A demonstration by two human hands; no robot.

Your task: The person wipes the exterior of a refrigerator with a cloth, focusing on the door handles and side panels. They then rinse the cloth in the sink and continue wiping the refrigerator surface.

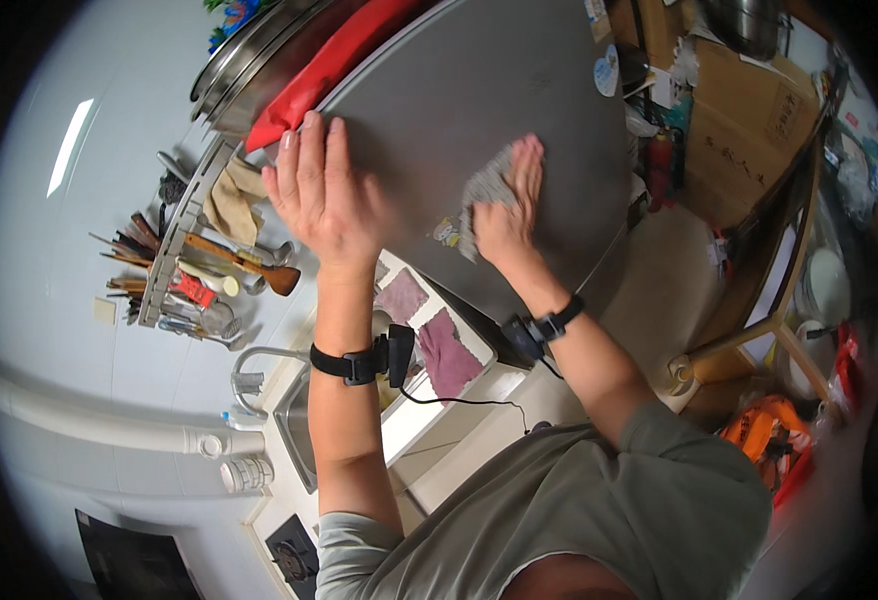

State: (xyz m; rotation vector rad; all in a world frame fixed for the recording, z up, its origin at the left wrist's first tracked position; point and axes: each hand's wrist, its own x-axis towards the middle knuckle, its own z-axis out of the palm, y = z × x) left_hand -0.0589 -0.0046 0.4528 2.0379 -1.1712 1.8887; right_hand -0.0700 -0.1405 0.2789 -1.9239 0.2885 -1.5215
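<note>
A grey cloth (486, 193) lies under my right hand (512, 217), pressed against the dark grey panel of a large appliance (439, 120), which looks like a refrigerator. A small cartoon sticker (445, 232) shows on that panel just left of the cloth. My left hand (330, 199) is at the panel's left edge with its fingers spread and nothing in it; the fingertips reach a red plastic bag (319, 75) on top. Both wrists wear black straps with small devices. Stacked steel basins (248, 82) stand beside the bag.
At left, a wall rack (184, 225) holds chopsticks, ladles and a wooden spatula (281, 280). A sink (298, 427) and pink cloths (448, 352) lie below. Cardboard boxes (739, 142), a fire extinguisher (659, 169) and a wood-framed shelf (780, 322) stand at right.
</note>
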